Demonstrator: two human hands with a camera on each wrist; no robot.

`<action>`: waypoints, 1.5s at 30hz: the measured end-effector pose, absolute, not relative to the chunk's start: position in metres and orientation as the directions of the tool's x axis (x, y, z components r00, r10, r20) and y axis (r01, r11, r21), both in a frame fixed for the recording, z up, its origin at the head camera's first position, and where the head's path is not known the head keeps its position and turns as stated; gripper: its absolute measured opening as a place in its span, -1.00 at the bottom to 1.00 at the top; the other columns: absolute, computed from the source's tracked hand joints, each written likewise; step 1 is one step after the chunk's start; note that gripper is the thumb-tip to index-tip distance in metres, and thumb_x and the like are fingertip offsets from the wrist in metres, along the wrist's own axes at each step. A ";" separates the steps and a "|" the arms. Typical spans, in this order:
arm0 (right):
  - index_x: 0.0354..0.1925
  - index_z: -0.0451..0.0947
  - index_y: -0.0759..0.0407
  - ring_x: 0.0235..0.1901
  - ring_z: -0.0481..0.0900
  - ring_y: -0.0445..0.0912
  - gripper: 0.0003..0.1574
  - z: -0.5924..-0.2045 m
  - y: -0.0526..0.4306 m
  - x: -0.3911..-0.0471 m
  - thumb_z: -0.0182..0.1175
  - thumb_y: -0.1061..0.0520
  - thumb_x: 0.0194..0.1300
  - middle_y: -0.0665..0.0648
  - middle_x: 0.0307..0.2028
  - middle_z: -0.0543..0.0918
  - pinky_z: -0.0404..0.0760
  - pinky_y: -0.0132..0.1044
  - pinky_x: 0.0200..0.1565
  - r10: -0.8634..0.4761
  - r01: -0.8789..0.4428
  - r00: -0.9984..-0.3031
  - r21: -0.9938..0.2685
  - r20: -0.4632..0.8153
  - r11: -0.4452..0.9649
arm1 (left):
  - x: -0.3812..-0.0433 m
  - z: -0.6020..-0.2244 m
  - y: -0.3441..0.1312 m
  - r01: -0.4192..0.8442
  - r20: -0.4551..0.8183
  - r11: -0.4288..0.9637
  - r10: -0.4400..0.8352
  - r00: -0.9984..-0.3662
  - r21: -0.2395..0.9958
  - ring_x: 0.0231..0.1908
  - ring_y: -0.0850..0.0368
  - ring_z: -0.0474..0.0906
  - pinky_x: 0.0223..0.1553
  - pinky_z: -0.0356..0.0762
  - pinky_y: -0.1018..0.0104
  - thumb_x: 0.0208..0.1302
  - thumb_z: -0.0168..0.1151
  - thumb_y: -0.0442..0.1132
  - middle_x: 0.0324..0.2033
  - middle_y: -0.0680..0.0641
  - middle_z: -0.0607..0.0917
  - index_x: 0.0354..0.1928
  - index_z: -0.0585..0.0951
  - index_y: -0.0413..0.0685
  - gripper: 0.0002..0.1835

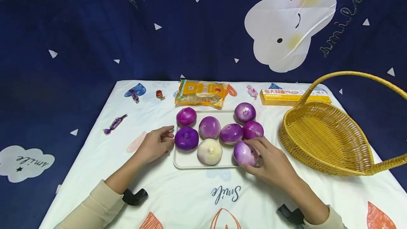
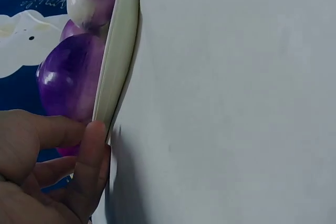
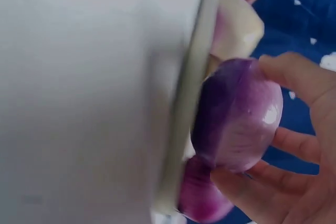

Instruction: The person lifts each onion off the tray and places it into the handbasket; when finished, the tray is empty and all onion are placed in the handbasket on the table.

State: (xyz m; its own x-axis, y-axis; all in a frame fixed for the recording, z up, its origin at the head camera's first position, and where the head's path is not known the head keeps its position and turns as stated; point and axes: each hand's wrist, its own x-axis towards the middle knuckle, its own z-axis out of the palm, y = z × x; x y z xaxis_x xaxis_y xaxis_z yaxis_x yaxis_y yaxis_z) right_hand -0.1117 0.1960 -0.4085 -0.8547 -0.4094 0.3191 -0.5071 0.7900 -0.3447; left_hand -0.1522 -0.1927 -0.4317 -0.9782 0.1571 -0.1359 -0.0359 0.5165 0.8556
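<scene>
A white tray (image 1: 190,165) bears several purple onions and one pale onion (image 1: 210,151). At its left rim, my left hand (image 1: 157,141) holds the edge beside a dark purple onion (image 1: 186,138); thumb and finger meet at the rim in the left wrist view. My right hand (image 1: 272,162) grips a light purple onion (image 1: 245,153) at the tray's front right corner, thumb on one side and fingers on the other. In the right wrist view, that onion (image 3: 239,116) is by the tray rim, with a magenta onion (image 3: 202,192) below it.
To the right stands a yellow wicker basket (image 1: 287,140) with a tall handle. Behind the tray lie a yellow food packet (image 1: 201,93), a pasta box (image 1: 294,97) and a pink wrapped candy (image 1: 252,92). More wrapped candies (image 1: 115,124) are scattered at the left.
</scene>
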 end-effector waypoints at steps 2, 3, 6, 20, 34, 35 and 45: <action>0.17 0.46 -0.12 -0.18 0.57 -0.18 -0.09 -0.400 0.201 -0.110 0.48 -0.28 -0.18 -0.10 0.05 0.50 0.61 -0.21 -0.21 -0.404 -0.510 -0.851 -0.347 0.336 0.787 | -0.152 -0.432 -0.191 -0.034 -0.131 0.509 0.155 -0.979 0.860 -0.38 0.11 0.61 -0.47 0.64 0.29 0.18 0.18 -0.35 -0.10 -0.12 0.58 0.31 0.39 -0.18 -0.41; 0.17 0.47 -0.12 -0.15 0.58 -0.17 -0.09 -0.395 0.205 -0.108 0.49 -0.26 -0.20 -0.10 0.05 0.51 0.63 -0.22 -0.21 -0.394 -0.506 -0.852 -0.351 0.344 0.788 | -0.151 -0.432 -0.191 -0.029 -0.127 0.513 0.157 -0.979 0.858 -0.40 0.12 0.61 -0.47 0.64 0.29 0.18 0.18 -0.35 -0.11 -0.11 0.58 0.30 0.40 -0.18 -0.41; 0.15 0.50 -0.05 -0.13 0.58 -0.11 -0.09 -0.375 0.225 -0.108 0.54 -0.15 -0.25 -0.04 0.03 0.55 0.61 -0.17 -0.24 -0.337 -0.477 -0.857 -0.351 0.391 0.806 | -0.151 -0.432 -0.190 0.011 -0.096 0.565 0.159 -0.983 0.825 -0.48 0.17 0.61 -0.39 0.61 0.32 0.16 0.17 -0.36 -0.14 -0.07 0.59 0.28 0.42 -0.18 -0.42; 0.15 0.41 0.33 -0.05 0.40 0.44 -0.11 -0.383 0.352 -0.152 0.37 -0.21 0.04 0.52 0.00 0.48 0.33 0.30 -0.15 -0.087 -0.130 -0.985 -0.302 0.150 0.944 | -0.149 -0.434 -0.189 0.059 -0.047 0.606 0.157 -0.987 0.794 -0.57 0.22 0.58 -0.44 0.57 0.38 0.17 0.14 -0.37 -0.17 -0.05 0.58 0.27 0.45 -0.18 -0.45; 0.17 0.49 0.15 0.12 0.43 0.21 -0.29 -0.367 0.289 -0.148 0.39 -0.03 0.07 0.25 0.12 0.52 0.33 0.10 0.13 -0.078 -0.311 -0.867 -0.413 0.492 0.856 | -0.153 -0.433 -0.188 0.100 -0.008 0.647 0.162 -0.987 0.756 -0.46 0.28 0.57 -0.16 0.50 0.25 0.17 0.16 -0.34 -0.17 0.00 0.60 0.26 0.46 -0.15 -0.45; 0.16 0.50 0.15 0.13 0.44 0.16 -0.29 -0.367 0.277 -0.147 0.41 0.00 0.04 0.21 0.12 0.52 0.34 0.05 0.15 -0.133 -0.376 -0.844 -0.397 0.520 0.837 | -0.152 -0.433 -0.188 0.089 -0.021 0.638 0.163 -0.986 0.764 -0.49 0.27 0.58 -0.19 0.51 0.27 0.18 0.15 -0.35 -0.16 -0.01 0.59 0.27 0.46 -0.15 -0.45; 0.27 0.38 0.00 0.11 0.48 0.16 -0.07 -0.397 0.207 -0.156 0.45 -0.15 -0.05 0.18 0.29 0.36 0.55 0.16 -0.12 -0.455 -0.511 -0.849 -0.202 0.269 0.835 | -0.151 -0.438 -0.186 0.034 -0.066 0.563 0.156 -0.986 0.826 -0.57 0.18 0.59 -0.42 0.58 0.34 0.18 0.14 -0.38 -0.13 -0.07 0.56 0.28 0.43 -0.15 -0.44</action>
